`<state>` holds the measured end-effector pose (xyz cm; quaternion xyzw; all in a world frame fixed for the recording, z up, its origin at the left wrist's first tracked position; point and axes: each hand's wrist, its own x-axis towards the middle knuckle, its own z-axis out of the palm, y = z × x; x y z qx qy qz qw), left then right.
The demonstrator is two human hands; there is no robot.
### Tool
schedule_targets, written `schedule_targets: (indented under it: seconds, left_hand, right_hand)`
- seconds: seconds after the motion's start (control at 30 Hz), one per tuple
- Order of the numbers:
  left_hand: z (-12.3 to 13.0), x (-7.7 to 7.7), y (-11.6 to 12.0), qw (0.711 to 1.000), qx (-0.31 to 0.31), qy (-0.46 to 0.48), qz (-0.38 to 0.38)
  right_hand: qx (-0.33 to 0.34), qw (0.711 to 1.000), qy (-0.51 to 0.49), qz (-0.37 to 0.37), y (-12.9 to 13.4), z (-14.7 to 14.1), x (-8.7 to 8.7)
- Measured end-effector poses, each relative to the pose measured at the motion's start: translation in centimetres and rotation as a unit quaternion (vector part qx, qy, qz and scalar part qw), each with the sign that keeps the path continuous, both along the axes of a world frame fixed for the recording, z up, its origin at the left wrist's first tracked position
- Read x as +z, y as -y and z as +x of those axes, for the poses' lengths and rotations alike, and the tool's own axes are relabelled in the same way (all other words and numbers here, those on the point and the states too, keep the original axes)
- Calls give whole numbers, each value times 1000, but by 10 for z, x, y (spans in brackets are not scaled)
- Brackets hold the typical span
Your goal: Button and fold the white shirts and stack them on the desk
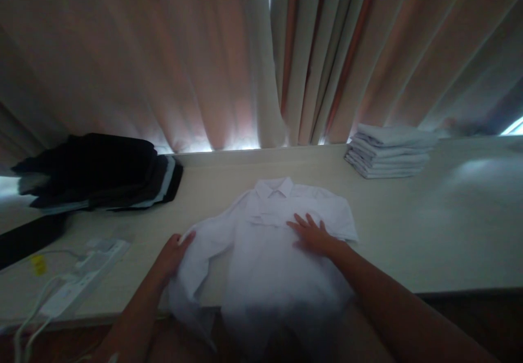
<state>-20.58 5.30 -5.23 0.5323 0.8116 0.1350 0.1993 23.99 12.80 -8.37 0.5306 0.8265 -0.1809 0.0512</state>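
A white collared shirt [261, 254] lies spread on the table, its collar pointing away from me and its lower part hanging over the front edge. One sleeve is folded across the chest, toward the right. The other sleeve runs out to the left and bends down over the edge. My left hand [178, 251] pinches that left sleeve near its bend, thumb and fingers closed on the cloth. With fingers spread, my right hand [312, 235] presses flat on the shirt's chest, just below the folded sleeve.
Dark folded clothes [102, 169] are piled at the back left. A stack of folded white shirts [390, 150] stands at the back right. On the left lies a white power strip [85, 278] with cables and a yellow tag [38, 265]. Curtains [204, 63] hang behind the table [429, 243].
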Motion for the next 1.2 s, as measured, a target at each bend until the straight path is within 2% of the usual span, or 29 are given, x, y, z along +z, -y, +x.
schedule_targets:
  seconds: [0.07, 0.17, 0.27, 0.37, 0.5, 0.6, 0.63, 0.7, 0.8, 0.9, 0.97, 1.07, 1.13, 1.2]
  left_hand:
    - [-4, -1, -2, 1000, -9, 9, -5]
    - [-19, -3, -5, 1000, -26, -16, -8]
    - [-39, -1, -8, 999, 18, -40, 2]
    - [-52, -1, -9, 998, 52, -25, -2]
    - [-45, -6, 0, 993, 53, 95, -46]
    - [-34, -6, 5, 963, 20, 250, -97]
    - [-32, -5, 5, 961, 17, 257, -97]
    - [-27, -1, -1, 977, 28, 202, -63]
    - [-13, 6, -17, 994, 53, 97, 10]
    - [24, 12, -31, 993, 24, 31, 109]
    - [62, 15, -34, 981, -72, -7, 178]
    - [125, 15, -30, 957, -208, 10, 202]
    - [156, 13, -28, 948, -261, 31, 182]
    - [175, 10, -28, 946, -277, 52, 162]
  right_hand:
    - [37, 999, -1, -13, -1, 13, -12]
    - [60, 998, 1, 11, -5, 25, -22]
    - [70, 997, 1, 37, -8, 32, -24]
    - [84, 995, -10, 45, -9, 44, -20]
    - [83, 995, -23, 55, -8, 72, -15]
    - [70, 995, -31, 62, -8, 96, -15]
    - [65, 995, -34, 61, -8, 101, -15]
    - [52, 996, -37, 62, -8, 102, -12]
    - [37, 991, -38, 121, -11, 75, 1]
    - [31, 978, -67, 197, -14, 21, 20]
    - [40, 977, -89, 192, -16, -18, 25]
    - [38, 980, -101, 166, -19, -63, 18]
    - [8, 981, -118, 156, -20, -81, 7]
    - [-40, 976, -149, 154, -20, -93, -3]
